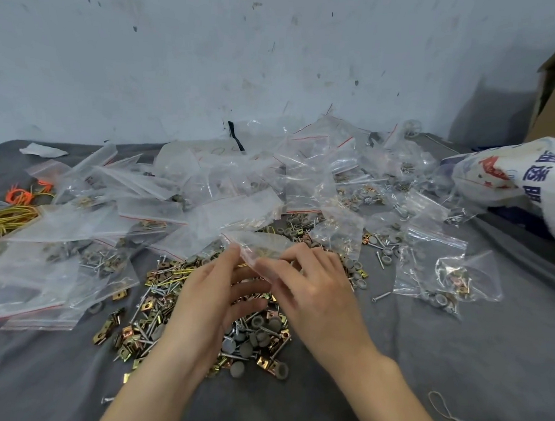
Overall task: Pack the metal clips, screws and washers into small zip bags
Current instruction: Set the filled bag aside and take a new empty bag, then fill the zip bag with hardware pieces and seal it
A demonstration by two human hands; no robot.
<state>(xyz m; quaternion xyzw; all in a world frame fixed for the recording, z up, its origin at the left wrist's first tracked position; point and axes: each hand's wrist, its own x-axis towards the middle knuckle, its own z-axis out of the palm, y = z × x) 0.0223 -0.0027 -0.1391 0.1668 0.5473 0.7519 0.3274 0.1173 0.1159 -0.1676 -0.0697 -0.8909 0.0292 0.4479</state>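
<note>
I see the left hand (211, 291) and right hand (316, 288) holding one small zip bag (264, 244) at centre frame.

The left thumb and fingers pinch the bag's left edge and the right fingers pinch its lower right edge. Something brassy shows inside (too blurred to name). Directly under the hands, toward 6 o'clock, lies the pile of metal clips, screws and washers (172, 288) on grey cloth (422, 368). Filled bags (429, 273) spread from 9 through 12 to 3 o'clock, yellow rubber bands (3, 217) lie at 9, and a printed sack (518, 181) sits at 2.
</note>
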